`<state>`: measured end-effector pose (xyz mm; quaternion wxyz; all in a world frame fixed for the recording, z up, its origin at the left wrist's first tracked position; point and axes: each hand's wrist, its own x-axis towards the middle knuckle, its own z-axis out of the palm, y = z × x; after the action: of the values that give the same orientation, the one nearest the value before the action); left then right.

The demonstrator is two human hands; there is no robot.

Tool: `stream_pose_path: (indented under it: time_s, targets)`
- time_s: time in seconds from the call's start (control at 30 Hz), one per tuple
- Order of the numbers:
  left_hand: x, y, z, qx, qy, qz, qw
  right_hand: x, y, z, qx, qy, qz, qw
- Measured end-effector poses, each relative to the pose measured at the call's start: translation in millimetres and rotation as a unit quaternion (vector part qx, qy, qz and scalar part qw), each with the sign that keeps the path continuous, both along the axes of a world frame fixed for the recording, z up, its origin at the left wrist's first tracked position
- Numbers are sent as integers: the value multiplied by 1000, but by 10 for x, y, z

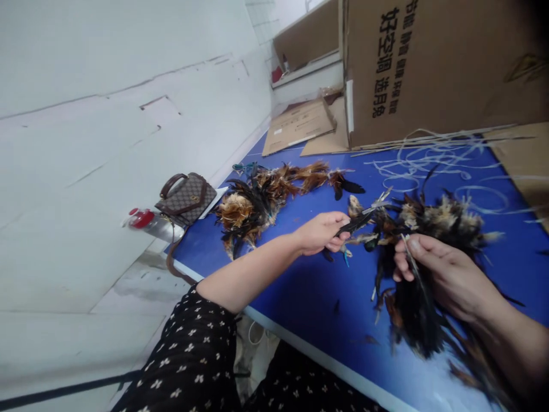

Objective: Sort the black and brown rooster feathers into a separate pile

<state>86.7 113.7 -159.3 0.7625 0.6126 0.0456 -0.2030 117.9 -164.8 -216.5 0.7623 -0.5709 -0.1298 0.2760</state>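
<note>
Over the middle of the blue table [295, 297], my left hand [322, 233] is closed around dark feathers [358, 222], whose pale quill ends point up to the right. My right hand [441, 269] pinches a black feather [414, 257] by its light quill, with the dark vane hanging down below the fingers. Just beyond both hands lies a loose pile of black, brown and cream feathers [450, 220]. More dark and brown feathers spread beneath and beside my right hand, and which of these it touches I cannot tell.
Brown and black feather bunches [274, 194] lie farther left. A patterned handbag [186, 197] and a red-capped bottle [160, 225] stand at the table's left edge. White plastic strings [429, 154] tangle before a large cardboard box [441, 68]. Flat cardboard [295, 123] rests at the back.
</note>
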Motion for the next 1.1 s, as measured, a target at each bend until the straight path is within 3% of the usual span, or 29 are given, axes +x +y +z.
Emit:
stream_pose_path:
  time_s: [0.3, 0.4, 0.47, 0.6, 0.67, 0.77, 0.9, 1.1]
  targets:
    - [-241, -419, -95, 42, -78, -20, 996, -29, 27, 96, 59, 13, -16, 998]
    - [-250, -513, -156, 128, -123, 9, 984, -44, 53, 104, 68, 4, -37, 997]
    - [-242, -546, -210, 244, -200, 42, 948, -52, 61, 117, 71, 3, -65, 995]
    - [-238, -565, -315, 456, -373, 77, 805, -90, 49, 186, 86, -22, -121, 989]
    - [-254, -578, -356, 513, -420, 68, 745, -119, 42, 227, 95, -30, -134, 986]
    - [-291, -612, -386, 557, -442, 48, 702, -152, 49, 256, 89, -32, -162, 982]
    - [-335, -664, -348, 567, -422, 33, 707, -160, 64, 223, 72, -44, -176, 981]
    - [-342, -739, -297, 465, -379, 40, 799, -167, 78, 158, 53, -86, -153, 983]
